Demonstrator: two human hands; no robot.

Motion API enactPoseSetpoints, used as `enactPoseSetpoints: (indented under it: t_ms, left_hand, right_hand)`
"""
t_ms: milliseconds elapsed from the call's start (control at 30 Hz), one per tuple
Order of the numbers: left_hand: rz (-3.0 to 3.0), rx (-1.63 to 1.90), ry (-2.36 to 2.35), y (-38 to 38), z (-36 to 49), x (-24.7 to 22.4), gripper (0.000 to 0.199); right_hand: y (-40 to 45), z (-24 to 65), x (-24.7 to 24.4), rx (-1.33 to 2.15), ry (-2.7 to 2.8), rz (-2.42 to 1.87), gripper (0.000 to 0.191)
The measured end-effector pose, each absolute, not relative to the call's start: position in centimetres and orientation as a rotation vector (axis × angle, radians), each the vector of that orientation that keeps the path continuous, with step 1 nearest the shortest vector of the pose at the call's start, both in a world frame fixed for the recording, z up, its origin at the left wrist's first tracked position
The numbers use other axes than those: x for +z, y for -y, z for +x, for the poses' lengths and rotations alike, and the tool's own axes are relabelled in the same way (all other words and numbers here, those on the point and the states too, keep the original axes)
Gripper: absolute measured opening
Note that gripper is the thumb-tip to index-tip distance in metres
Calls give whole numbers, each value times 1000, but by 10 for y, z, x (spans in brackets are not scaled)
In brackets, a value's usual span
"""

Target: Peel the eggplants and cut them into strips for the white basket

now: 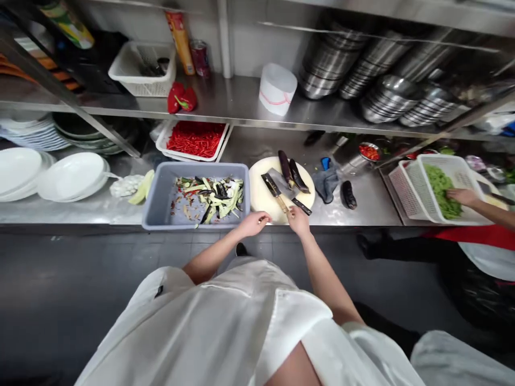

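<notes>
A round white cutting board lies on the steel counter. Two dark eggplants rest on it beside a cleaver with a black handle. A second tool, dark with a wooden handle, lies across the board's left part. My left hand is at the board's front left edge, fingers curled around something small and unclear. My right hand is at the front edge, fingers pressed together by the wooden handle's end; what they pinch is unclear. A grey bin with eggplant strips and scraps stands left of the board.
A grey cloth and another dark eggplant lie right of the board. Red chillies fill a tray behind the bin. White plates stand far left. Another person's hand reaches into a basket of greens at right.
</notes>
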State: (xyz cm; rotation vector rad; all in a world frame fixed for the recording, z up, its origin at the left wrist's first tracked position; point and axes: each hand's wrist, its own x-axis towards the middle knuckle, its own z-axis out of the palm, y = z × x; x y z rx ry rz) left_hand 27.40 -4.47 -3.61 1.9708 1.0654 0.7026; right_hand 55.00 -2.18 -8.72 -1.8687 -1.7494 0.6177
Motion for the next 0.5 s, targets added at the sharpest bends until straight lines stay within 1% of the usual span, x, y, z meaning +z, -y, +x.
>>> enactPoseSetpoints:
  t_ms: [100, 167, 233, 333, 367, 400, 500]
  left_hand:
    - [2023, 712, -1137, 33, 259, -31, 30]
    - [1984, 729, -1238, 28, 241, -33, 30]
    - [1886, 757, -1358, 17, 224, -35, 30]
    - [1808, 776, -1489, -24, 219, -28, 29]
    - [1808, 774, -1523, -45, 224, -23, 29]
    - [1815, 761, -1556, -70, 234, -16, 29]
    - [1877, 632, -1667, -150, 277, 1, 32]
  right_hand:
    - [-29, 512, -80, 462, 1976, -1979, 46]
    - [-43, 498, -81, 515, 1950, -2020, 48]
    - [-43, 497, -80, 793, 1774, -1984, 44]
    - [-23, 517, -71, 1482, 1304, -1719, 28]
    - [-13, 527, -67, 1669, 1165, -1568, 29]
    - [-2, 538, -63, 1762, 1041, -1448, 32]
    - [19, 573, -51, 1751, 826, -1215, 34]
